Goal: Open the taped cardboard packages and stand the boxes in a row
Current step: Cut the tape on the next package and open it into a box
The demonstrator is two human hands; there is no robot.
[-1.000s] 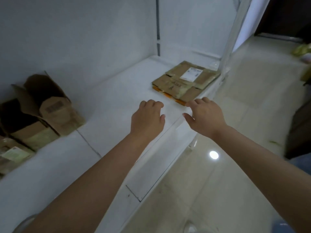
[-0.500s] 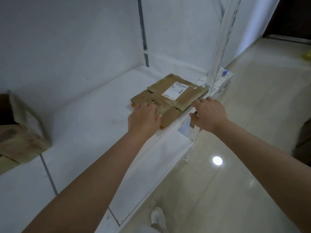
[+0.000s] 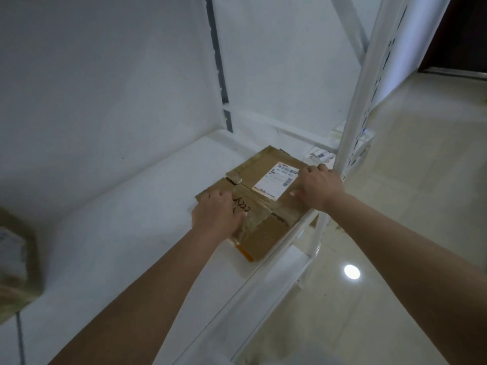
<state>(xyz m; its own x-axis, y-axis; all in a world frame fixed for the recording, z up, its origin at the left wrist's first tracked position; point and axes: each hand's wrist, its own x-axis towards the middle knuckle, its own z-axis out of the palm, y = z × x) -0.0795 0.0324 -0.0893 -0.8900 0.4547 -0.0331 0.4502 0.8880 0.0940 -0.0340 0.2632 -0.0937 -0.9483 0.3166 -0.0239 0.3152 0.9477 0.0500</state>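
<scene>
At the shelf's front right corner, both our hands on the taped package.

Flat cardboard package point(image 3: 259, 198) lies on the white shelf point(image 3: 118, 233), near the upright post point(image 3: 361, 122); long axis runs from near-left to far-right, shipping label point(image 3: 276, 180) toward the far end. Our left hand point(image 3: 218, 214) rests, fingers curled, over the near-left end beside the pen marks; our right hand point(image 3: 317, 187) grips the far-right edge. We cannot tell how firmly either holds. Tape looks unbroken, so opening seems not yet begun. Another carton point(image 3: 15, 259), blurred, sits well apart at left.
</scene>
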